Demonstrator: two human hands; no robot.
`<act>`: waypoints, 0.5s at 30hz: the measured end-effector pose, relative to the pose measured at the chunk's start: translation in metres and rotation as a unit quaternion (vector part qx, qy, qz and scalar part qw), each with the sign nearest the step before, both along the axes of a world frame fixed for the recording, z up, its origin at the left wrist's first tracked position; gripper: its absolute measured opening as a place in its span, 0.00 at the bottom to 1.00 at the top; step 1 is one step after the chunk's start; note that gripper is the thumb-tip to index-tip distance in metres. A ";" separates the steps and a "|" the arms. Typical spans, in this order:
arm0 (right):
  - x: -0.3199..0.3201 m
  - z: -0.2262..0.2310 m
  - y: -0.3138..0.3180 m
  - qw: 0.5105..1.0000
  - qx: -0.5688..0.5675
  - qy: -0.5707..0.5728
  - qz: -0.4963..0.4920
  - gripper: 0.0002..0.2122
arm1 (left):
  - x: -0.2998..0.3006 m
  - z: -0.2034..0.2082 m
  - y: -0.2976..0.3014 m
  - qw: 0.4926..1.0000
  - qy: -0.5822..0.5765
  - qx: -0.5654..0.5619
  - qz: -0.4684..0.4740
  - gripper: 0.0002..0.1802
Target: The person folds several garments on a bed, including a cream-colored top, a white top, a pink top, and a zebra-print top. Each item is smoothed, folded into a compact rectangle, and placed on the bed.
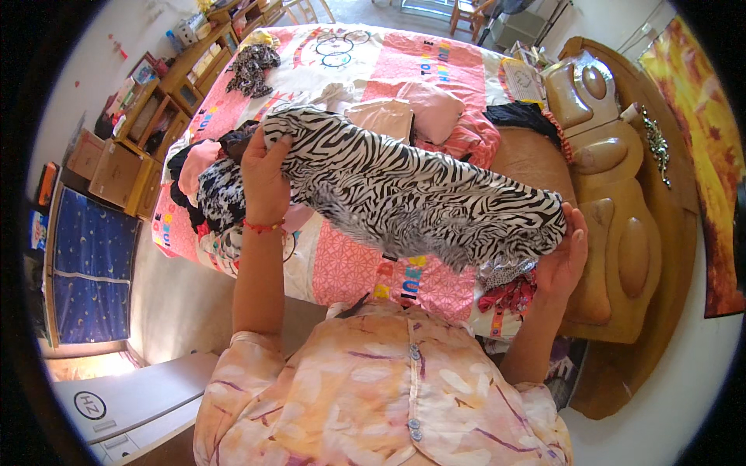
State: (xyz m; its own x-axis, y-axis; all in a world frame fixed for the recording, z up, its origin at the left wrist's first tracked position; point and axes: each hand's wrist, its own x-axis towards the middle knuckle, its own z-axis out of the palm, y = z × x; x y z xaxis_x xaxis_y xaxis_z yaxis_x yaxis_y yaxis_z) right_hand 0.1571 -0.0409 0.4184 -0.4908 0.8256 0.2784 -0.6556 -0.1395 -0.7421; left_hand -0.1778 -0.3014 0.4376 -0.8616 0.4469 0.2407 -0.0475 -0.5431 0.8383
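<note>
A black-and-white zebra-print garment (420, 171) with grey fluffy trim along its lower side is stretched between my two hands above the bed. Its left end is pinched in my left hand (266, 175), thumb on top, with a red bead bracelet on that wrist. At the lower right end, my right hand (566, 252) grips the edge, its fingers partly hidden by the cloth. The garment slopes down from left to right. Under its right end lie a red patterned cloth (509, 297) and a grey patterned one.
The bed's pink and white cover (350, 268) bears a clothes pile (221, 186) at left, a leopard-print cloth (255, 68) at the far left, and folded pink clothes (431, 109) beyond the garment. A padded wooden headboard (614, 202) stands at right. Wooden cabinets (175, 93) line the left wall.
</note>
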 end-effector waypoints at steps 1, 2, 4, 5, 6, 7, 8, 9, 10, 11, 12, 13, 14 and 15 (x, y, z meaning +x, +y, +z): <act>0.001 -0.005 0.005 0.999 0.014 -0.023 -0.019 0.10 | -0.003 -0.001 -0.004 1.000 0.008 -0.005 0.008 0.12; 0.001 -0.009 0.008 0.998 0.028 -0.047 -0.038 0.09 | -0.006 -0.002 -0.007 1.000 0.015 -0.010 0.016 0.11; -0.002 -0.012 0.005 0.989 0.065 -0.112 -0.077 0.09 | -0.015 -0.003 -0.016 1.000 0.011 -0.007 0.009 0.12; -0.005 -0.012 0.000 0.985 0.086 -0.129 -0.077 0.09 | -0.017 0.000 -0.022 1.000 0.011 -0.015 0.012 0.13; -0.008 -0.012 -0.005 0.980 0.107 -0.147 -0.076 0.10 | -0.019 0.001 -0.026 1.000 0.011 -0.024 0.015 0.13; -0.011 -0.012 -0.008 0.978 0.102 -0.159 -0.084 0.10 | -0.022 0.001 -0.026 1.000 -0.007 0.005 0.013 0.13; -0.011 -0.014 -0.009 0.975 0.111 -0.171 -0.089 0.10 | -0.022 0.002 -0.028 1.000 0.002 0.005 0.016 0.13; -0.008 -0.017 -0.008 0.971 0.121 -0.183 -0.094 0.10 | -0.020 0.006 -0.029 1.000 0.011 0.005 0.019 0.13; -0.011 -0.016 -0.011 0.968 0.128 -0.193 -0.097 0.11 | -0.020 0.010 -0.032 0.999 0.022 0.003 0.024 0.13; -0.014 -0.013 -0.015 0.957 0.158 -0.219 -0.107 0.11 | -0.022 0.012 -0.036 1.000 0.027 0.005 0.015 0.13; -0.015 -0.007 -0.019 0.944 0.187 -0.245 -0.117 0.11 | -0.022 0.014 -0.041 0.999 0.040 0.011 0.014 0.13; -0.018 0.002 -0.023 0.929 0.217 -0.271 -0.131 0.12 | -0.023 0.015 -0.043 0.998 0.053 0.017 0.010 0.13; -0.020 0.007 -0.026 0.892 0.281 -0.326 -0.138 0.12 | -0.023 0.017 -0.045 0.998 0.066 0.024 0.006 0.14; -0.022 0.011 -0.029 0.848 0.342 -0.378 -0.144 0.13 | -0.019 0.021 -0.051 0.990 0.113 -0.042 0.075 0.13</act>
State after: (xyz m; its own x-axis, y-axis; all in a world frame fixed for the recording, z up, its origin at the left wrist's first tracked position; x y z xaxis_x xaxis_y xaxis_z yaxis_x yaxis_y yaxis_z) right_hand 0.1350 -0.0696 0.4299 -0.5488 0.7133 0.4360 0.1104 0.5788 -0.8080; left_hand -0.1970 -0.3523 0.4586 -0.8485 0.3442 0.4020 0.2224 -0.4573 0.8610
